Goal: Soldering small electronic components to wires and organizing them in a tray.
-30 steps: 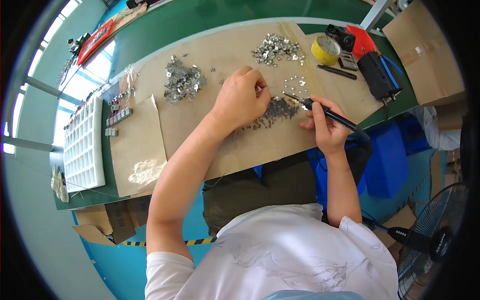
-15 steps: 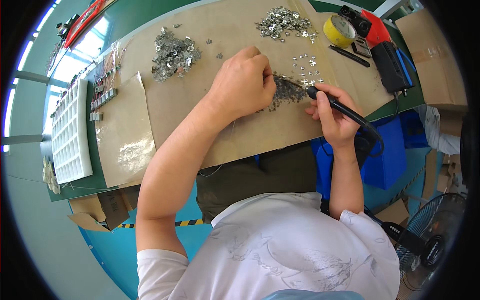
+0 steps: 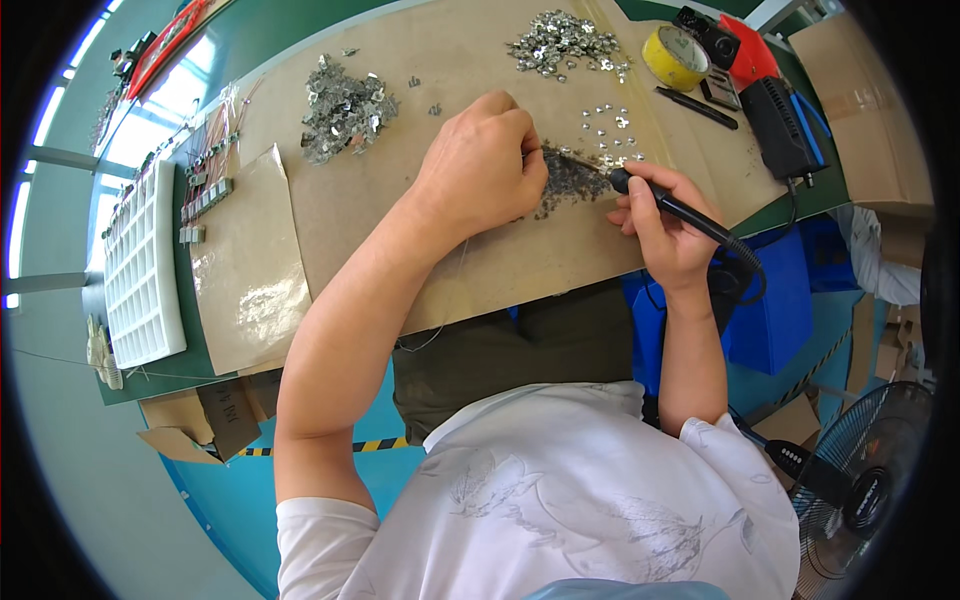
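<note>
In my right hand [image 3: 668, 225] is a soldering iron [image 3: 695, 215], gripped by its black handle like a pen. Its thin tip points left, over a heap of small dark metal parts [image 3: 572, 185]. Close beside the heap's left side, my left hand [image 3: 485, 160] is closed in a pinch, its fingertips mostly hidden by the hand itself. Thin solder wire [image 3: 461, 262] runs from beneath this hand down past the table edge. Several small shiny metal pieces [image 3: 603, 130] lie scattered just beyond the iron's tip.
Heaps of silvery clips [image 3: 345, 108] and shiny metal pieces [image 3: 565, 45] lie farther back. Yellow tape [image 3: 676, 58], a black pen [image 3: 697, 108] and a black box-shaped unit [image 3: 782, 130] stand at the right. At the left are a white compartment tray [image 3: 145, 270] and wired components [image 3: 208, 195].
Both hands keep their grips and hold almost the same places. The whole view has shifted very slightly.
</note>
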A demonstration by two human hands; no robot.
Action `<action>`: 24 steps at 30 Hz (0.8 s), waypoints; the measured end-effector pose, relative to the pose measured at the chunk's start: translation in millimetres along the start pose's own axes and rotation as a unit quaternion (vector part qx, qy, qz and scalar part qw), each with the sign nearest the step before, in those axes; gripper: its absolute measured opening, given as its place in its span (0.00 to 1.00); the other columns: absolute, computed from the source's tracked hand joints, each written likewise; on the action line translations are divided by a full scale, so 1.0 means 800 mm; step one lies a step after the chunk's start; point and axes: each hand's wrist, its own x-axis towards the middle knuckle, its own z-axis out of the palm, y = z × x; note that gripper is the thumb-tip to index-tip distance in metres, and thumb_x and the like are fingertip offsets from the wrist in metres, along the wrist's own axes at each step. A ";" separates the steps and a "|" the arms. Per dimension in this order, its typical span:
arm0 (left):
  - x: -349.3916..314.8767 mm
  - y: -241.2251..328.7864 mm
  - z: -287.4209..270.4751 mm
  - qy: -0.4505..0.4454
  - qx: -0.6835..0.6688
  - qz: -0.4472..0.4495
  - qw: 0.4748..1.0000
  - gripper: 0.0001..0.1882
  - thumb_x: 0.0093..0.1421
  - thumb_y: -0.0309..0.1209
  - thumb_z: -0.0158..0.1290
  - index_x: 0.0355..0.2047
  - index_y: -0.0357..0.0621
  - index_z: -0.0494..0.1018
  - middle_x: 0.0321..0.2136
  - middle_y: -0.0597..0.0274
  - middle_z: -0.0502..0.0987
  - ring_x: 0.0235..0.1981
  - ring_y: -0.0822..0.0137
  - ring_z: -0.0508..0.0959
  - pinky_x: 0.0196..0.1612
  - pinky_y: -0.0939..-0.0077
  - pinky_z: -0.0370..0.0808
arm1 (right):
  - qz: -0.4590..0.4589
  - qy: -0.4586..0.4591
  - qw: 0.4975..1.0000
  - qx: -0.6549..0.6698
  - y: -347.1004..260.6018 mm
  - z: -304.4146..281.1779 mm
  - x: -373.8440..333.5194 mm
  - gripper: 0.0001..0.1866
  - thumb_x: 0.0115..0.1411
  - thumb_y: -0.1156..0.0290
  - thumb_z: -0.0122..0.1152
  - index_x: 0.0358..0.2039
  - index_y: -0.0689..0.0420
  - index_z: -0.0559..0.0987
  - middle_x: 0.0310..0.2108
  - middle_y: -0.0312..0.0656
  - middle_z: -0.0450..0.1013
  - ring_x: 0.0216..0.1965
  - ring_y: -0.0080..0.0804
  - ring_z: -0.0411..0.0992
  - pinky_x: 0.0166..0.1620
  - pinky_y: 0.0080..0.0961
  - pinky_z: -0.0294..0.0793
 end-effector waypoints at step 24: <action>0.000 -0.004 0.006 0.006 0.031 0.015 0.999 0.05 0.56 0.27 0.61 0.29 0.36 0.80 0.33 0.53 0.78 0.33 0.54 0.82 0.39 0.62 0.79 | 0.014 0.007 1.000 0.018 0.002 0.001 -0.001 0.09 0.66 0.76 0.66 0.45 0.66 0.84 0.27 0.35 0.79 0.23 0.17 0.78 0.29 0.15 0.80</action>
